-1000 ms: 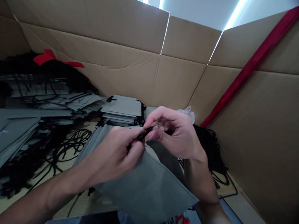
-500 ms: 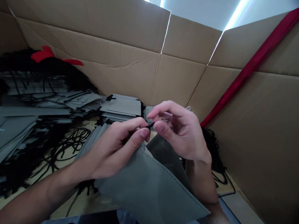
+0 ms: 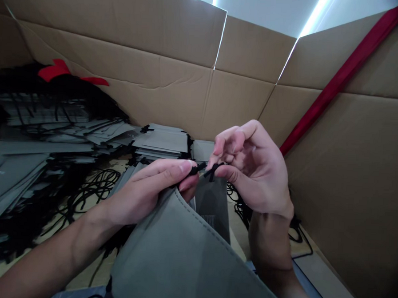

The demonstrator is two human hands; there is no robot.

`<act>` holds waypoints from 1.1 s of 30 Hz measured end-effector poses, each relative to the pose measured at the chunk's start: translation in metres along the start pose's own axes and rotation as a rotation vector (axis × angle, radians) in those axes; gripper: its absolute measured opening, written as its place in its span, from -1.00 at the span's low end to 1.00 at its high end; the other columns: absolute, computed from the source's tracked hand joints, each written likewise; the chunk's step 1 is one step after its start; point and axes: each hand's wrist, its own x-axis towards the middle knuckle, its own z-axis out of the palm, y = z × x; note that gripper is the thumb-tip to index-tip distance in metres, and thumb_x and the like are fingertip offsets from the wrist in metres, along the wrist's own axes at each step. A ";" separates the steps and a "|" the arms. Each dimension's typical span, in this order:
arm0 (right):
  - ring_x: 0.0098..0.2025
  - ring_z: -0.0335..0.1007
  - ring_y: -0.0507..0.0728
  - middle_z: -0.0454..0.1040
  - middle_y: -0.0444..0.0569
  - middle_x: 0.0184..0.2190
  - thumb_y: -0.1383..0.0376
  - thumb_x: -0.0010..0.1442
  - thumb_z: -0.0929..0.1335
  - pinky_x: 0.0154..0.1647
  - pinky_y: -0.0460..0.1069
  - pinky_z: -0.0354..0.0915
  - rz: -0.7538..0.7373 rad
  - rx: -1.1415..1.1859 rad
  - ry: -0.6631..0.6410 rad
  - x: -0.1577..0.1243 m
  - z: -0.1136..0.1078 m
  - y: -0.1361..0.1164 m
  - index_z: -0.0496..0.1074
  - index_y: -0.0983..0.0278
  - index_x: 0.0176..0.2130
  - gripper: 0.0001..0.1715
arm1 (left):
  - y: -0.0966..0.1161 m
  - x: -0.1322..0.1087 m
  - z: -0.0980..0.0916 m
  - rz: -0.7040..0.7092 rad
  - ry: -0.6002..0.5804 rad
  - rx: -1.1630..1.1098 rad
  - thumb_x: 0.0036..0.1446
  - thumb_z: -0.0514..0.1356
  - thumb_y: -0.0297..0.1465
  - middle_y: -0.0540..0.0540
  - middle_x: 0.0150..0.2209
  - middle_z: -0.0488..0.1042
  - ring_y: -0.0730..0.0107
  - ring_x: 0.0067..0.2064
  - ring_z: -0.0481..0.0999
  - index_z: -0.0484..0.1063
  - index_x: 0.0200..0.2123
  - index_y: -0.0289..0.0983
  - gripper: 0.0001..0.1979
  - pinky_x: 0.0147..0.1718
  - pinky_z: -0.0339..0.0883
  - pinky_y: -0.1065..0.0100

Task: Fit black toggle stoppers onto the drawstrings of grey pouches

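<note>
A grey fabric drawstring bag (image 3: 193,255) with a stitched edge hangs below my hands, its opening spread and a darker inner face (image 3: 212,203) showing. My left hand (image 3: 146,186) is closed at the bag's upper left corner, thumb and fingers pinching a black cord (image 3: 200,167) whose short end pokes out to the right. Close by, my right hand (image 3: 264,179) pinches a knotted black cord end (image 3: 214,170) between thumb and fingers, its other fingers curled above. The two cord ends nearly meet; whether they touch I cannot tell.
Stacks of grey bags (image 3: 161,142) with black cords stand behind my hands, and larger piles (image 3: 14,170) lie to the left. Loose black cords (image 3: 93,188) coil on the table. Cardboard walls (image 3: 169,76) enclose the back and right, with a red strip (image 3: 342,81) running diagonally.
My right hand has moved right and slightly up, and a knotted cord end now shows in its pinch. The bag's front has shifted left and down, opening wider to view.
</note>
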 end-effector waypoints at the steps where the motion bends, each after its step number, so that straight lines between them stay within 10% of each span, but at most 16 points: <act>1: -0.17 0.65 0.07 0.53 -0.10 -0.03 0.52 0.34 0.61 -0.14 0.00 0.60 -0.031 -0.022 0.015 0.000 0.001 0.000 0.41 0.13 -0.06 -0.55 | 0.000 0.000 0.002 -0.016 -0.003 -0.043 0.60 0.22 -0.22 0.03 -0.50 0.28 0.45 -0.49 0.19 0.34 -0.41 -0.23 -0.55 -0.52 0.22 0.47; 9: -0.19 0.75 0.12 0.52 -0.15 -0.11 0.56 0.29 0.63 -0.18 0.06 0.73 -0.247 -0.252 0.140 -0.004 0.015 -0.002 0.41 0.10 -0.12 -0.50 | -0.001 0.000 0.006 0.005 0.042 -0.041 0.58 0.25 -0.21 0.00 -0.51 0.26 0.43 -0.49 0.18 0.34 -0.42 -0.23 -0.54 -0.56 0.21 0.44; 26: -0.12 0.84 0.17 0.60 -0.17 -0.15 0.53 0.33 0.62 -0.09 0.05 0.82 -0.229 -0.399 0.158 -0.008 0.013 -0.008 0.48 0.09 -0.09 -0.56 | -0.002 0.000 -0.001 -0.019 -0.039 -0.104 0.61 0.27 -0.13 0.04 -0.54 0.24 0.44 -0.54 0.14 0.39 -0.38 -0.22 -0.54 -0.60 0.14 0.42; 33: -0.12 0.85 0.25 0.78 -0.13 -0.13 0.57 0.27 0.62 -0.17 0.11 0.78 -0.335 -0.503 0.147 -0.007 0.007 -0.015 0.69 0.05 -0.03 -0.54 | -0.003 0.002 -0.012 0.098 -0.009 0.253 0.65 0.22 -0.07 0.03 -0.46 0.27 0.43 -0.46 0.21 0.38 -0.36 -0.23 -0.49 -0.51 0.14 0.40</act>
